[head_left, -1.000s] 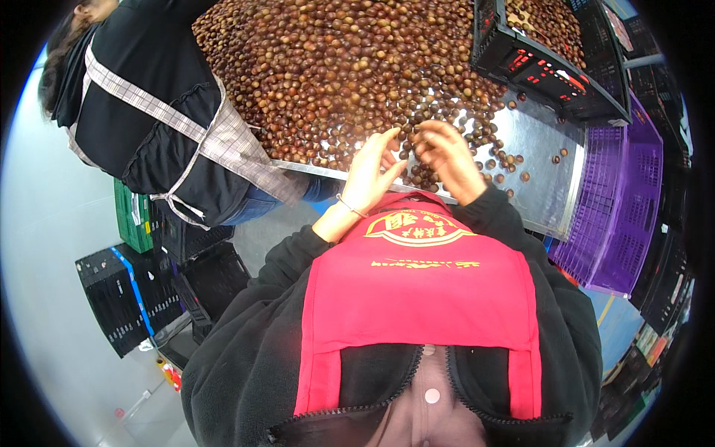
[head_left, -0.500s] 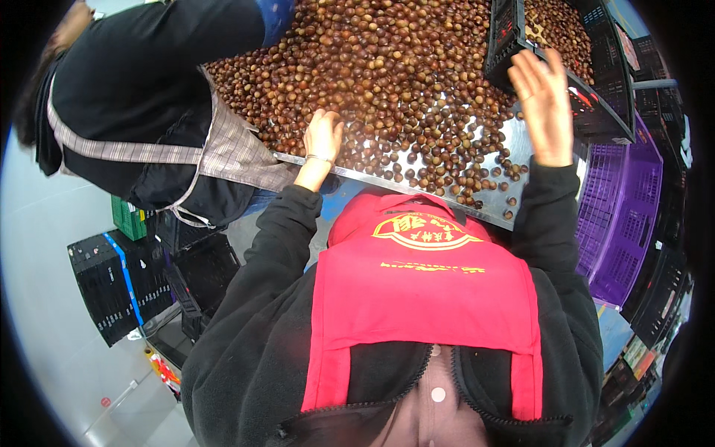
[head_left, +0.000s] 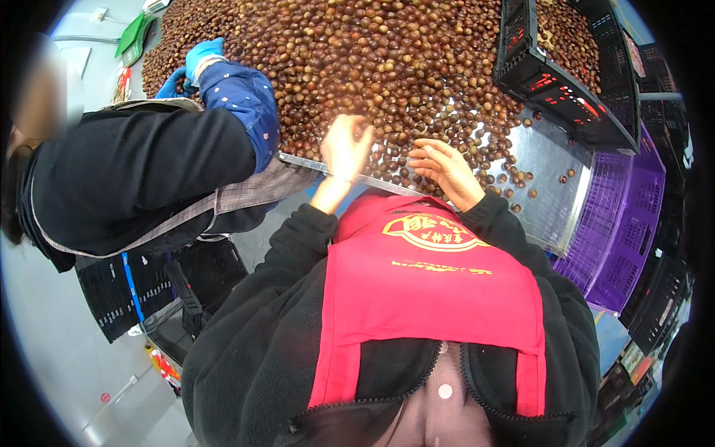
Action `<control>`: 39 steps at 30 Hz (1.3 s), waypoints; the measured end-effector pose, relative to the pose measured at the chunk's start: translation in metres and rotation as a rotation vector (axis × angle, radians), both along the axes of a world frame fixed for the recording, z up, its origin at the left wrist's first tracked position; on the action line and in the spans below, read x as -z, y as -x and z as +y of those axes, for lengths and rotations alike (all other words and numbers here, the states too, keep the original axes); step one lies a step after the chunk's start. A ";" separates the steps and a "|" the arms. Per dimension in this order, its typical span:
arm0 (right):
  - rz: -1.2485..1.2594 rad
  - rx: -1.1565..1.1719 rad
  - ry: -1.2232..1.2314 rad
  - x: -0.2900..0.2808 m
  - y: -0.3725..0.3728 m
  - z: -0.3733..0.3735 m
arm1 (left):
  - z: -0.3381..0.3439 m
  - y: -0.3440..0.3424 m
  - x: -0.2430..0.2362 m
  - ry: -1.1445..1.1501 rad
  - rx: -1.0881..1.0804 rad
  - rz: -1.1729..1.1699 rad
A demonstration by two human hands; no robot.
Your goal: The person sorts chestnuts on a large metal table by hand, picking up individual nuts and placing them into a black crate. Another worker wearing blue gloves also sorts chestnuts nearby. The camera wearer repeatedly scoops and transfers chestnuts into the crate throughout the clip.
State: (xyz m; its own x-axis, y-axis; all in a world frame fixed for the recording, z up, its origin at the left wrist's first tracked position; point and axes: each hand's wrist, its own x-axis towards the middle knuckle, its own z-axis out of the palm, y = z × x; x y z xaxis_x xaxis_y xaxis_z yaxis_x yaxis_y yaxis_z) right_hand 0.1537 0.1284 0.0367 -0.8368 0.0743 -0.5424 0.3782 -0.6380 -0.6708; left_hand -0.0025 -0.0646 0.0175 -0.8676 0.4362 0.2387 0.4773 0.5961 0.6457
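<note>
A wide heap of round brown chestnuts (head_left: pixel 357 52) covers a metal-topped table (head_left: pixel 547 167) in front of me. At the table's near edge, my left hand (head_left: pixel 345 151) is over the nuts, smeared by motion. Its thumb is bent and its other fingers are partly hidden, so I cannot tell whether it holds any. My right hand (head_left: pixel 449 170) hovers low over the thinner layer of nuts to its right. Its fingers reach loosely leftward, slightly curved and apart, with no nut visible in them.
At the far right, a black crate (head_left: pixel 566 97) holding nuts stands on the table, beside a purple crate (head_left: pixel 625 216). On my left a co-worker's blue-gloved hand (head_left: pixel 202 58) is at the heap. Black crates (head_left: pixel 123 290) stand on the floor behind that person.
My right hand has swung from beside the black crate leftward and nearer to me, over the nuts. My left hand has shifted slightly right. The co-worker's gloved hands have come into view.
</note>
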 end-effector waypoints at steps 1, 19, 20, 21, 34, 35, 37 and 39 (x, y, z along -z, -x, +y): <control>0.028 0.022 0.101 0.002 -0.002 0.000 | 0.006 -0.014 -0.009 -0.091 0.081 -0.036; 0.499 0.683 -0.099 -0.130 -0.006 0.162 | 0.002 0.008 0.026 -0.211 -0.047 0.003; 0.443 0.605 -0.140 -0.111 -0.007 0.150 | 0.005 0.017 0.031 -0.203 -0.061 -0.020; 0.339 0.571 -0.199 -0.090 -0.007 0.137 | 0.011 0.024 0.036 -0.193 -0.067 0.007; -0.052 0.418 -0.043 0.009 -0.025 0.069 | 0.104 -0.025 0.035 -0.001 0.202 -0.197; -0.052 0.434 -0.053 0.011 -0.025 0.072 | 0.106 -0.031 0.032 -0.033 0.289 -0.162; -0.041 0.435 -0.067 0.012 -0.025 0.076 | 0.109 -0.039 0.025 -0.105 0.456 -0.206; -0.026 0.456 -0.056 0.013 -0.025 0.080 | 0.111 -0.039 0.018 -0.213 0.563 -0.203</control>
State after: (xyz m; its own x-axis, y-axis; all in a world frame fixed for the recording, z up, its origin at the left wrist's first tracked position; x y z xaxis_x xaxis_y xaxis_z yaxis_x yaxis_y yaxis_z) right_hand 0.1788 0.2080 0.0236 -0.6981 0.4614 -0.5475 0.0847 -0.7061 -0.7030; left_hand 0.0364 0.0460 -0.0008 -0.5562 0.8000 0.2248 0.5356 0.1382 0.8331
